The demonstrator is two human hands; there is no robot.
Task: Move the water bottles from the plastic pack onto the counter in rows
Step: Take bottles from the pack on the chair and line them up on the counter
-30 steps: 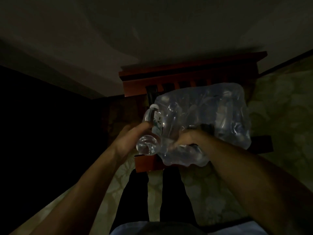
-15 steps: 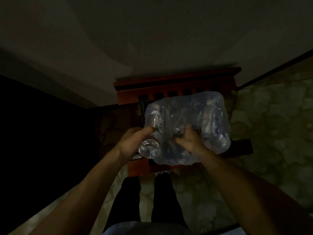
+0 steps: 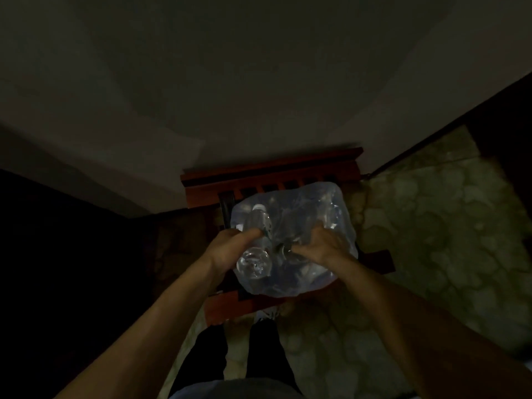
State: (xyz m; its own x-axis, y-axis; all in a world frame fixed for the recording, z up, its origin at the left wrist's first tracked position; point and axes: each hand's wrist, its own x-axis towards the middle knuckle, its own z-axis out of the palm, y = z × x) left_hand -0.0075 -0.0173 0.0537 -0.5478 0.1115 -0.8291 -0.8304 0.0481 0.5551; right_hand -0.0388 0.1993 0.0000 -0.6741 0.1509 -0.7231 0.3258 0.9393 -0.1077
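Note:
A clear plastic pack (image 3: 313, 214) of water bottles rests on a red-brown wooden chair (image 3: 267, 174) in dim light. My left hand (image 3: 230, 244) is wrapped around one clear water bottle (image 3: 254, 262) at the pack's left side; the bottle lies tilted, its base toward me and its white cap pointing away. My right hand (image 3: 322, 244) grips the wrap at the pack's near middle. Bottles inside the pack are blurred behind the film. No counter is in view.
A pale wall (image 3: 259, 82) rises behind the chair. Mottled greenish floor (image 3: 431, 240) spreads to the right and beneath me. A dark area (image 3: 72, 254) fills the left. My dark trouser legs (image 3: 230, 355) stand just before the chair's front rail.
The view has shifted, so chair and pack sit lower and further left in frame. Both hands keep their holds; the bottle's base has come slightly further toward me.

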